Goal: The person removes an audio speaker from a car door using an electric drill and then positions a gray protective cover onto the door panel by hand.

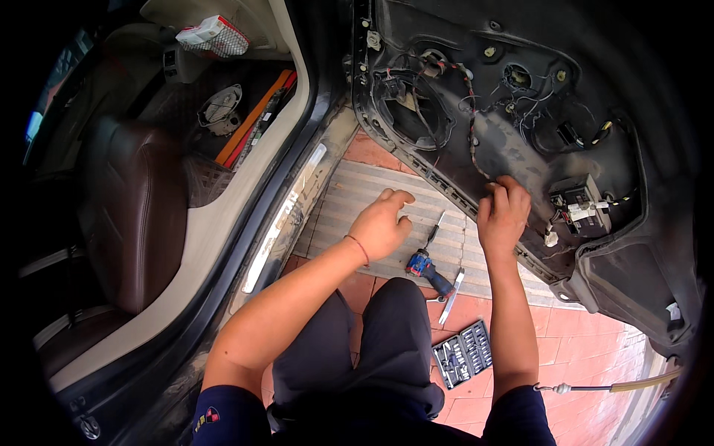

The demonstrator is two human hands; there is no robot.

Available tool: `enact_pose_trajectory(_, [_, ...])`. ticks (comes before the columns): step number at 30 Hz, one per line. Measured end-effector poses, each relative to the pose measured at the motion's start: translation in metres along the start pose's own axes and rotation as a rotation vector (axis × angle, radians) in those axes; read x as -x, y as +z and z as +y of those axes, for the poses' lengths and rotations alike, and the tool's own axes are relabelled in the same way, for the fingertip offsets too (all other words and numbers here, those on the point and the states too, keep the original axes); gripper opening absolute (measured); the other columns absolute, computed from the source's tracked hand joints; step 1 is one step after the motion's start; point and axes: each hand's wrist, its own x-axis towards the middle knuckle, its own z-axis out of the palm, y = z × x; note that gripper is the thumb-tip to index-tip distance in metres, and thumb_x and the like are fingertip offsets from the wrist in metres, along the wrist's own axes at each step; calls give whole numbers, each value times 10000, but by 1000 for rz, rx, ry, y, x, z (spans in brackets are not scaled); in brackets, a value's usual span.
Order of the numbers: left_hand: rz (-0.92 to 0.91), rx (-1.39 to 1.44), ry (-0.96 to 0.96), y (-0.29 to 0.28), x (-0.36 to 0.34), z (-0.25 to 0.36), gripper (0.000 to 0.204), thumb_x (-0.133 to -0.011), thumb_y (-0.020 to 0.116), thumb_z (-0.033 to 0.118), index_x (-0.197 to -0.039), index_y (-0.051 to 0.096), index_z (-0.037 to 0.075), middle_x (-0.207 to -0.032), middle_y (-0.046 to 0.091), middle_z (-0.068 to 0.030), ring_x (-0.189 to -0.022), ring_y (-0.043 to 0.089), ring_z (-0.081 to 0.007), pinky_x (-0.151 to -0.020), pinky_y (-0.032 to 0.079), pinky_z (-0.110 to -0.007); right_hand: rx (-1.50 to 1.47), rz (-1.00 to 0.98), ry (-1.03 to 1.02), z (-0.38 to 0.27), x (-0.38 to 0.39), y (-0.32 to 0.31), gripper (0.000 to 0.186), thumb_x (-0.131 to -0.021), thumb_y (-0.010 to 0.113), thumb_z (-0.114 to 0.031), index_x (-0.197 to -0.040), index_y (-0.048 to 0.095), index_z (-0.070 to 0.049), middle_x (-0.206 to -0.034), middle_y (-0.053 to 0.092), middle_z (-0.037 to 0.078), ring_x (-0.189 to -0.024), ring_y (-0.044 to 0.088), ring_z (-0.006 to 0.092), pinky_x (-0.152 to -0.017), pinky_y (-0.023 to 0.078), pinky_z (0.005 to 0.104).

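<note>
My left hand (383, 223) is in the air over the striped mat (349, 197), its fingers bent but apart, holding nothing. My right hand (504, 209) is at the inner shell of an opened car door (543, 178), fingers closed on a taped wiring harness (473, 141). Near that hand sit a black module with white connectors (584, 204) and a loose white plug (551, 238). Higher on the door are a large oval opening (413, 111) and several loose wires. Below my hands lie a cordless driver (422, 267) with a long bit and a silver bar-shaped tool (454, 293).
An open socket case (461, 353) lies on red tiles (565, 334) by my knees. At left are the door sill (290, 208), a brown seat (145, 223), a removed speaker (222, 110), orange and red strips (253, 123), and a white pack in a mesh pocket (212, 36).
</note>
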Motion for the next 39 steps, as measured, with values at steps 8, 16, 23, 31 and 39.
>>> enact_pose_trajectory(8, [63,473,-329,35,-23,30,361,-859,592,85,-1215,580,24,-912,626,-123,-743,666,-218,-689,526,-343,-14,35,-44,12,7,0,200,-741,645,-39,-939,648,-71,-1122,613,62,-1031,559,314,-888,447,436])
enact_pose_trajectory(16, [3,155,-75,24,-4,28,351,-866,585,60,-1216,580,36,-850,622,-89,-641,627,-190,-623,492,-343,-149,50,-28,-4,12,-17,238,-733,636,38,-955,650,-46,-1121,622,97,-1046,575,319,-904,460,422])
enact_pose_trajectory(23, [-507,-305,67,16,12,35,352,-882,619,201,-1184,573,25,-1026,656,-173,-860,673,-347,-766,532,-433,-386,-508,391,10,183,27,147,-819,619,-48,-958,668,-52,-1105,653,119,-1057,604,305,-894,496,384])
enact_pose_trajectory(31, [-1061,-314,192,4,56,65,415,-858,689,205,-1217,575,33,-1016,626,-152,-916,653,-316,-784,536,-410,-62,-1128,1206,51,447,-31,272,-840,607,-253,-1017,721,-81,-1016,721,186,-985,685,362,-883,528,430])
enact_pose_trajectory(39, [-1156,-316,185,12,46,89,537,-812,753,160,-1294,558,26,-1104,605,-154,-969,623,-306,-844,509,-400,34,-1200,1434,24,515,-65,261,-816,596,-207,-1024,717,-104,-1041,727,160,-1022,679,354,-887,529,427])
